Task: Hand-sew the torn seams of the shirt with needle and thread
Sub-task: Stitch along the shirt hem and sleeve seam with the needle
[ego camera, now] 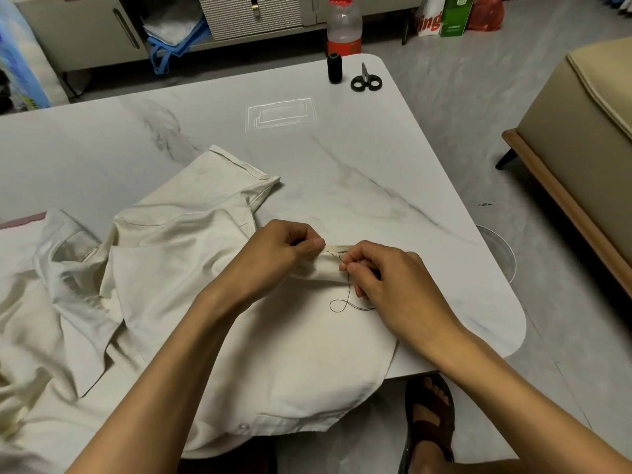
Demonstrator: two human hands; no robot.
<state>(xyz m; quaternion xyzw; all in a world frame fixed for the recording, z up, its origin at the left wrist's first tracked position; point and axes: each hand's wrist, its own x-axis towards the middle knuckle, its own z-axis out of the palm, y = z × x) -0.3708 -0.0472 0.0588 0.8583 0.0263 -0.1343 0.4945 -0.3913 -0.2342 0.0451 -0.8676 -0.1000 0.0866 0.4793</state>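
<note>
Head view, looking down as I stand by: a cream shirt (205, 302) lies spread and rumpled over the near part of the marble-patterned counter (342, 148), its lower hem hanging off the near edge. At the shirt's right side a narrow folded edge (333, 248) is raised off the cloth. The left hand (277, 254) pinches that fold between thumb and curled fingers. The right hand (386, 278) sits just beside it on the same fold, fingers curled, thumb and forefinger closed on a black thread (345, 302). The thread runs out of the fold, passes the fingertips and lies in a loose loop on the shirt just below them. I cannot make out a needle; it is too small or hidden in the fingers.

Well beyond the shirt, at the far corner of the counter, a black spool (334, 68) stands upright with small black-handled scissors (366, 82) just beside it. Below the shirt's hanging hem, a foot in a dark sandal (431, 415) rests on the floor.
</note>
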